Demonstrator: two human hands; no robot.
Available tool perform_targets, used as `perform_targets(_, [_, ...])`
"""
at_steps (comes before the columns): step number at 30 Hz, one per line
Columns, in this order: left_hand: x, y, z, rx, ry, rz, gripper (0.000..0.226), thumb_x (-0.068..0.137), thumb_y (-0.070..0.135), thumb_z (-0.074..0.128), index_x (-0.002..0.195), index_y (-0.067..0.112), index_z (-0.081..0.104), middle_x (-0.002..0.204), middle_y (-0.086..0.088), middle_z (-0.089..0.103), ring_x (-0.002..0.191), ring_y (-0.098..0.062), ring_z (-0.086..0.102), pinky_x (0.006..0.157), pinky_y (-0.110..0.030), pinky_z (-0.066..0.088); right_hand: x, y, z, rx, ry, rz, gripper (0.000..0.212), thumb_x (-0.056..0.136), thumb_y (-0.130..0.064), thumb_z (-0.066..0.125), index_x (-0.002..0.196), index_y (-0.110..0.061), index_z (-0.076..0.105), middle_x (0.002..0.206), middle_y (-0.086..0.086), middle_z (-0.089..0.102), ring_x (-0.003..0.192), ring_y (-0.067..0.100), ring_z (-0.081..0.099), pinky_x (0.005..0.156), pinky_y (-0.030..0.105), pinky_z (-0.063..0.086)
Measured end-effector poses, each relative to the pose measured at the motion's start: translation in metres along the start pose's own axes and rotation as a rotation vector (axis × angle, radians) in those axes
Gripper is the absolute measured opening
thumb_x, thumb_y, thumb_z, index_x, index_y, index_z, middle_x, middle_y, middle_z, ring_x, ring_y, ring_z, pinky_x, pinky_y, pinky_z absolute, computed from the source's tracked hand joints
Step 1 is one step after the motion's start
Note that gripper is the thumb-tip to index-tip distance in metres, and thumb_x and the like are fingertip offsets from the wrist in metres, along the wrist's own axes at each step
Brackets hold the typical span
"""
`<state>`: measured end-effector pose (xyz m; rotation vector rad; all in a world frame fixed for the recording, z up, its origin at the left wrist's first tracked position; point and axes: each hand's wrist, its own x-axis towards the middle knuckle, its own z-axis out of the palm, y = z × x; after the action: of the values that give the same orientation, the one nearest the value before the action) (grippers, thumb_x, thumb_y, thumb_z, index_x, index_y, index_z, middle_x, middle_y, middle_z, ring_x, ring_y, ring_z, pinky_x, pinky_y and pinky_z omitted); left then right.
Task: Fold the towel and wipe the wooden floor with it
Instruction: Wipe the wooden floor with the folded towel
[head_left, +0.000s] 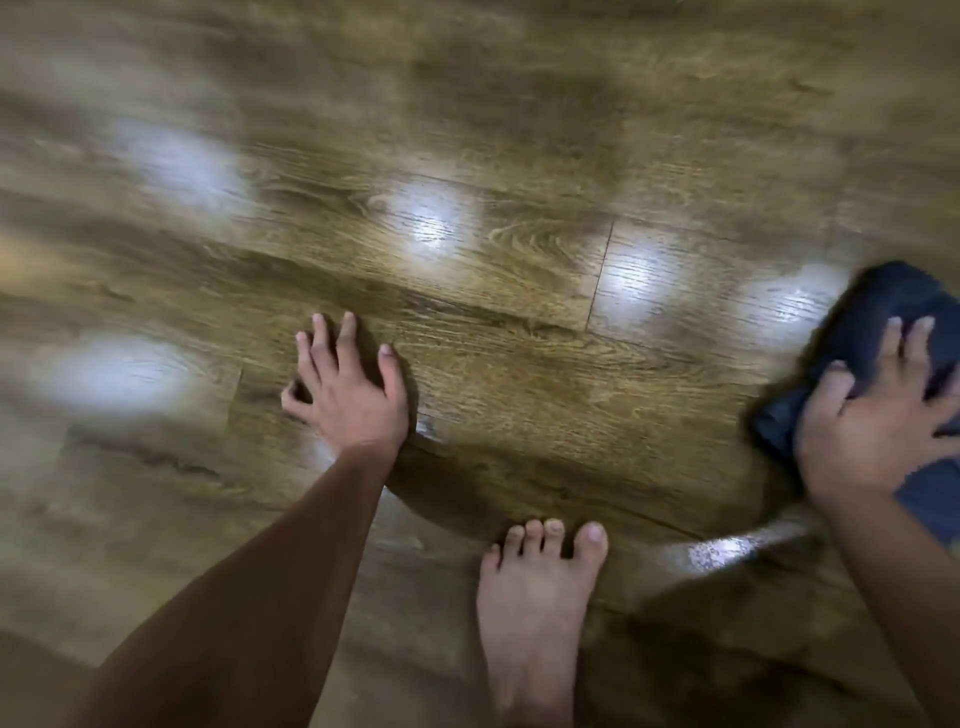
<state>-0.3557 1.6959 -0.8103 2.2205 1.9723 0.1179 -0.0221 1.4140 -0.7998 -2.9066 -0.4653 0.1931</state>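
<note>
The dark towel (872, 332) looks already folded and wiping seems underway, right hand (878, 421) pressing it flat-fingered on the wooden floor (519, 260), left hand (348, 389) spread in support

Head view: steep downward, close over floor (519, 291).

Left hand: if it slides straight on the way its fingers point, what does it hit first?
Nothing but bare wooden floor, as far as the blurred view shows. The left hand lies spread on the boards, fingers pointing away from the person. The towel sits well off to the side under the right hand.
</note>
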Motion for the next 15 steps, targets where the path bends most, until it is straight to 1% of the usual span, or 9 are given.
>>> perform_targets(2, [0.001,-0.001,0.002,0.003,0.011,-0.001,0.055,0.096,0.050,0.040,0.148,0.031,0.043,0.163,0.002,0.030,0.151,-0.021,0.020,0.108,-0.056,0.018,-0.006,-0.056,0.011,-0.048,0.023,0.044,0.064,0.094,-0.044,0.034,0.155,-0.027,0.029,0.165,-0.009,0.021,0.152,0.037,0.013,0.110,0.078,0.004])
perform_targets(4, [0.002,-0.002,0.004,0.009,0.021,0.005,0.055,0.097,0.051,0.040,0.148,0.032,0.042,0.163,0.002,0.030,0.151,-0.021,0.021,0.108,-0.056,0.018,-0.018,-0.114,0.019,-0.069,0.013,-0.011,0.065,0.091,-0.044,0.036,0.155,-0.029,0.032,0.165,-0.012,0.023,0.152,0.039,0.016,0.111,0.077,0.003])
perform_targets(5, [0.002,-0.003,0.005,0.012,0.027,0.011,0.054,0.097,0.051,0.041,0.148,0.032,0.041,0.163,0.002,0.031,0.151,-0.021,0.021,0.107,-0.056,0.019,-0.025,-0.141,0.024,-0.065,-0.008,-0.072,0.066,0.090,-0.044,0.037,0.155,-0.029,0.032,0.165,-0.011,0.023,0.151,0.039,0.016,0.112,0.076,0.002])
perform_targets(8, [0.002,-0.005,0.008,0.018,0.045,0.020,0.053,0.097,0.051,0.043,0.147,0.032,0.041,0.162,0.002,0.032,0.150,-0.022,0.023,0.107,-0.056,0.020,-0.050,-0.211,0.043,-0.116,-0.093,-0.288,0.071,0.088,-0.047,0.033,0.156,-0.029,0.029,0.166,-0.007,0.020,0.152,0.040,0.015,0.113,0.073,-0.003])
perform_targets(11, [0.002,-0.003,0.007,0.018,0.050,0.019,0.053,0.097,0.049,0.043,0.147,0.032,0.042,0.162,0.001,0.032,0.150,-0.022,0.024,0.107,-0.055,0.019,-0.090,-0.268,0.056,-0.138,-0.186,-0.582,0.073,0.088,-0.050,0.028,0.158,-0.029,0.026,0.167,-0.006,0.017,0.152,0.039,0.012,0.114,0.071,-0.008])
perform_targets(13, [0.001,-0.002,0.006,0.020,0.053,0.018,0.053,0.097,0.047,0.043,0.147,0.031,0.044,0.162,0.001,0.032,0.150,-0.022,0.024,0.107,-0.055,0.020,-0.113,-0.279,0.061,-0.153,-0.239,-0.790,0.071,0.090,-0.051,0.032,0.157,-0.028,0.028,0.166,-0.005,0.020,0.152,0.040,0.013,0.114,0.072,-0.004])
perform_targets(15, [0.000,-0.001,0.006,0.014,0.054,0.023,0.052,0.098,0.046,0.042,0.148,0.030,0.044,0.162,0.001,0.032,0.151,-0.021,0.023,0.107,-0.055,0.020,-0.126,-0.270,0.064,-0.176,-0.242,-0.918,0.070,0.092,-0.052,0.034,0.157,-0.027,0.030,0.166,-0.005,0.021,0.152,0.039,0.013,0.115,0.071,-0.001])
